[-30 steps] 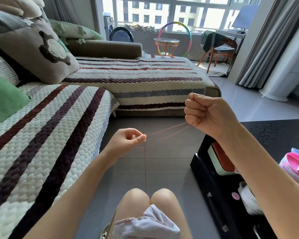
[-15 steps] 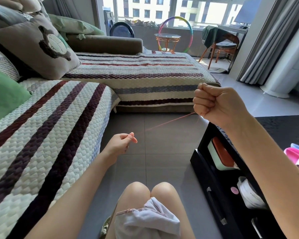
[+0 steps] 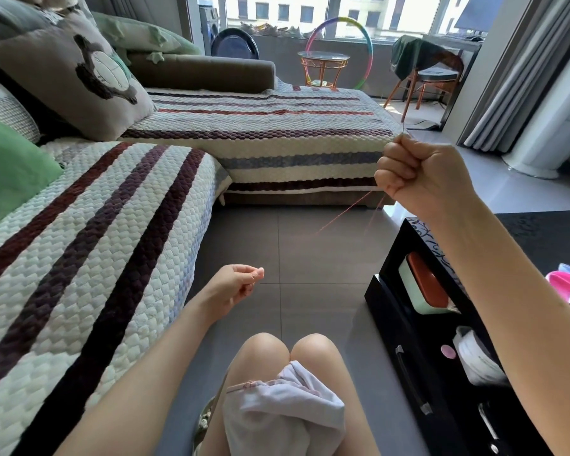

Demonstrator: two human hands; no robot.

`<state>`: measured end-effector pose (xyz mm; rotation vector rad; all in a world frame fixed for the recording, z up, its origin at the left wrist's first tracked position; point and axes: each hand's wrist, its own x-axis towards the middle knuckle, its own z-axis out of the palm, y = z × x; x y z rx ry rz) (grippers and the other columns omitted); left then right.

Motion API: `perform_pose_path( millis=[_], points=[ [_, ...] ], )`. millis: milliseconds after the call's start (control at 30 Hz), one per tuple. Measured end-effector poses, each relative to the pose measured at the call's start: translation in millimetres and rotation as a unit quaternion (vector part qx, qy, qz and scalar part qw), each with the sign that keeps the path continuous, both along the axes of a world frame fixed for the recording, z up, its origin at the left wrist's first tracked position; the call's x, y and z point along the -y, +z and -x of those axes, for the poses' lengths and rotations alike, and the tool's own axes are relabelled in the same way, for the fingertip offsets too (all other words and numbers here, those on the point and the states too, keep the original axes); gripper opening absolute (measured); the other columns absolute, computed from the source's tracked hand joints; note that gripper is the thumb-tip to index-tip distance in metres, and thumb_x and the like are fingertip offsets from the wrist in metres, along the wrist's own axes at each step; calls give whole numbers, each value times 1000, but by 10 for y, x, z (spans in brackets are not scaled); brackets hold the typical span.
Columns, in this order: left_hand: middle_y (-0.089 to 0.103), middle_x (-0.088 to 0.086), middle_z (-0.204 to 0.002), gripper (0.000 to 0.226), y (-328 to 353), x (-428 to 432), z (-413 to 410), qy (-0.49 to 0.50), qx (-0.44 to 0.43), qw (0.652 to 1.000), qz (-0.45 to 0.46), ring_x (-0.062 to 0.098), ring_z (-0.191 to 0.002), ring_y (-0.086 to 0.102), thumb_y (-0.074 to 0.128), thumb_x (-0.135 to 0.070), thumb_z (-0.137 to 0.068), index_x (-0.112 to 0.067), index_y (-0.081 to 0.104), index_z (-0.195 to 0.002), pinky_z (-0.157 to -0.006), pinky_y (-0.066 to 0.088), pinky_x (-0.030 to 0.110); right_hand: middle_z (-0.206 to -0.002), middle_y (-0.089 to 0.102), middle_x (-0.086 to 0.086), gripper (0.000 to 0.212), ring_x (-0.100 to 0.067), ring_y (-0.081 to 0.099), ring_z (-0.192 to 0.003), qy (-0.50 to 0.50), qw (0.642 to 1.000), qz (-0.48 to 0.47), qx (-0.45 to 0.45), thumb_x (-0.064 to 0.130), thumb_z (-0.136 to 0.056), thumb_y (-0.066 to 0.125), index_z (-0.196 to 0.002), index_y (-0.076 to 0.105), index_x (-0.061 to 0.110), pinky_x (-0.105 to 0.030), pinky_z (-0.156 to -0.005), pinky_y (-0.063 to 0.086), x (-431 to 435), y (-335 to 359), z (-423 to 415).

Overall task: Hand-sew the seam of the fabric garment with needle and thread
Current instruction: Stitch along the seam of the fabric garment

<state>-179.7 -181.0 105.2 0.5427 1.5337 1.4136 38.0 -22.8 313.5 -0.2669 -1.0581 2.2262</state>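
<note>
Closest to you, the white garment lies bunched on your thighs, just behind your knees. Neither hand touches it. A hemmed edge with pink stitching runs roughly left to right across its near-left top.

Further out, just past your knees, your left hand hangs low with its fingers curled and the thumb and forefinger pressed tip to tip. The thread is too fine to follow right into that pinch, but its line aims there, so I judge you have its tail end.

From there the pink thread climbs to the upper right, straight and apparently taut, with a second strand dropping just beside it near the top. Both reach your right hand, which is closed into a tight fist, raised well above and beyond the left. The needle stands upright out of the top of that fist and points away from the cloth.

So the seam lies below and behind both hands. The left hand is much the nearer to it, and the needle hand is the farther. To begin a stitch, the right hand would have to come down and back towards your lap and turn the needle over towards that stitched edge.

The striped sofa runs along your left, and a black low table stands on your right.
</note>
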Motion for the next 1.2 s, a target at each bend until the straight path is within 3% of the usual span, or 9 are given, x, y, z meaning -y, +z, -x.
perform_pose_path(
  millis=[200,300,400,567,700,867,1033,1133,1200],
  points=[
    [60,-2,-112,24,60,139,-36,-69,-180,979,71,9,-104,58,61,-35,-93,-25,59,-115,-78,52,28,-49,27,7,18,-6,21,-41,-21,997,-48,54,8,-81,43,-70,33,18,-18,-39,21,18,-33,6],
    [66,2,-97,30,130,357,-22,-24,-315,942,112,17,-94,63,64,-42,-89,-16,65,-103,-74,53,31,-48,27,8,29,-5,20,-41,-25,995,-73,71,6,-95,32,-69,32,18,-18,-39,21,39,-100,-30],
    [69,3,-72,46,179,638,-184,-118,-378,906,151,19,-74,66,61,-55,-82,-11,71,-76,-65,46,26,-47,26,9,33,-5,19,-41,-16,990,-108,94,7,-99,28,-68,31,18,-18,-37,22,102,-195,-38],
    [46,-6,-49,59,93,904,-558,-232,-403,857,222,6,-47,40,53,-67,-79,-14,52,-53,-53,33,25,-49,28,9,32,-6,19,-43,-33,963,-188,191,7,-101,32,-71,37,16,-19,-40,17,392,-556,-51],
    [36,-6,-42,62,78,873,-746,-241,-390,856,237,7,-42,36,52,-73,-75,-18,43,-48,-50,28,25,-49,35,14,15,-5,25,-44,-40,892,-301,335,10,-98,49,-86,58,11,-17,-41,23,759,-1135,-107],
    [58,-15,-56,30,108,970,-876,-253,-384,865,202,-2,-57,53,71,-54,-76,-29,64,-60,-53,36,12,-43,41,16,16,-2,32,-46,101,809,-407,413,7,-91,58,-95,73,11,-12,-48,27,1115,-1763,-197],
    [66,-2,-68,27,154,1196,-748,-233,-305,906,178,0,-60,53,76,-50,-63,-26,72,-72,-59,40,19,-51,55,19,22,-2,50,-55,121,735,-503,438,48,-83,62,-93,75,33,-19,-56,38,1376,-2061,-120],
    [70,1,-77,33,124,1321,-699,-216,-289,914,184,10,-67,61,72,-52,-56,-24,73,-74,-65,47,30,-67,66,10,18,-5,59,-70,167,737,-499,424,33,-91,61,-103,73,25,-18,-60,43,1466,-2057,-63],
    [71,-3,-76,25,114,1359,-697,-210,-294,917,172,11,-76,66,71,-45,-62,-23,74,-73,-75,51,33,-65,63,11,14,-4,58,-69,182,714,-532,416,29,-91,60,-93,72,23,-18,-61,42,1514,-2047,-42]
  ],
)
